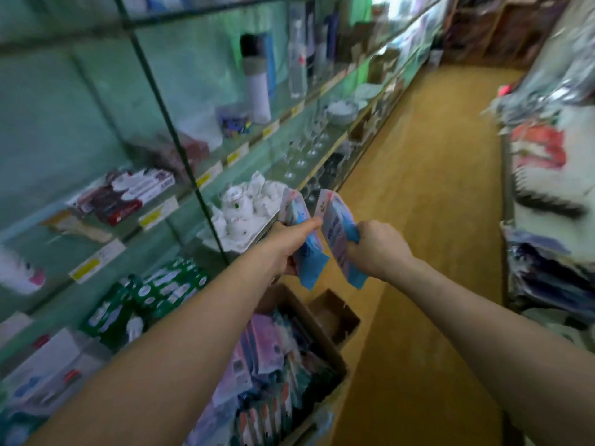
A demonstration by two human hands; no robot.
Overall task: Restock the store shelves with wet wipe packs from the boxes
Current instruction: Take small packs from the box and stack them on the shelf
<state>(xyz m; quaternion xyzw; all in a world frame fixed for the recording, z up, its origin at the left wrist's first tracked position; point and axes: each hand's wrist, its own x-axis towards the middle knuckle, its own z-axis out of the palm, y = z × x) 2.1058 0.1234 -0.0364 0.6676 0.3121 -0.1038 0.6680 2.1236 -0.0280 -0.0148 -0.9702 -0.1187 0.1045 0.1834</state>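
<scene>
Along my left side the shelves (209,175) are running down the aisle, and below my arms the box (322,333) is sitting on the floor (418,220), stuffed with packs (273,358).

I am holding one pack in each hand, out in front of me and above the box. My left hand (286,246) is gripping the left pack (309,262) with the thumb lying along its face. My right hand (376,249) is clenching the right pack (338,233) by its edge. Both packs are standing on end, long axis tilting up and away from me, side by side and nearly touching.

The shelves are lying to the left of both packs, so my left hand is the nearer one; I judge its pack should be going in first, swung left past the tea set (238,207) or down toward the green packs (161,291).

Blur is smearing everything: I cannot read the labels, nor tell which shelf is meant for these packs. My left arm is hiding part of the box.
</scene>
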